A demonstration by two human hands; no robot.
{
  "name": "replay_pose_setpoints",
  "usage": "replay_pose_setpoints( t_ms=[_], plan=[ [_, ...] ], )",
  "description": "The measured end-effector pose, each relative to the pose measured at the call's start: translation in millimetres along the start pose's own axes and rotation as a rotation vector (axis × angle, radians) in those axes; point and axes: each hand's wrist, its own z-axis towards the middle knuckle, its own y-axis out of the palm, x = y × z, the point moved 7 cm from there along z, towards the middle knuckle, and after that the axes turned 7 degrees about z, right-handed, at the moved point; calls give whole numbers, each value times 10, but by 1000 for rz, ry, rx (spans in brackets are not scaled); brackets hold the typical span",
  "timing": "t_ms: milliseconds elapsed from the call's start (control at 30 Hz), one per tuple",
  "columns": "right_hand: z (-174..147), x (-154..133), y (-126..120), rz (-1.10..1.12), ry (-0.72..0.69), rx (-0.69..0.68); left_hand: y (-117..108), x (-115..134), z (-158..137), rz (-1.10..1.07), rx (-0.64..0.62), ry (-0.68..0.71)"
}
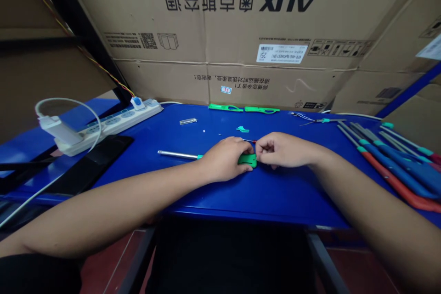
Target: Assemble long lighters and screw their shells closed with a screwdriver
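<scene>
My left hand (225, 160) is closed around a green long-neck lighter (247, 161) that lies on the blue table. Its metal tube (177, 154) sticks out to the left, past a teal collar. At the lighter's right end, my right hand (272, 150) is closed in a pinch; whatever its fingertips hold is too small to make out. Just behind the hands, a thin tool with a red part (254, 141) is partly covered. A small teal plastic piece (243, 129) lies beyond it. A clear plastic tube-like part (188, 121) rests farther left, near tiny bits.
Two green casing halves (225, 108) lie along the back by a large cardboard box (220, 23). Several blue and red lighters (396, 161) are piled at right, near a wired part (324, 120). A power strip (110, 124) and a flat black object (89, 163) occupy the left.
</scene>
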Motion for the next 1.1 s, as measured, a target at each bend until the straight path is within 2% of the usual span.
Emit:
replay_pose_setpoints(
  t_ms=[233,367,433,533,667,767,867,1100],
  plan=[
    [21,18,47,-20,26,-13,-11,6,5,19,-20,-18],
    [62,76,3,-86,105,111,3,-23,24,-28,-27,-22],
    [63,93,-11,-87,122,111,11,-51,38,-55,-44,-22],
    [22,17,-25,-94,-6,13,13,-96,49,-77,-84,-19],
    [-122,-201,-176,-443,-326,124,-19,-131,42,-102,-104,14],
    [-177,-264,-108,-578,-448,68,-35,-148,35,-104,-101,35],
    [-170,-270,-25,-624,-474,15,-32,-166,33,-100,-104,29],
    [-117,-244,10,-624,-401,26,-20,-172,35,-101,-101,33]
  ],
)
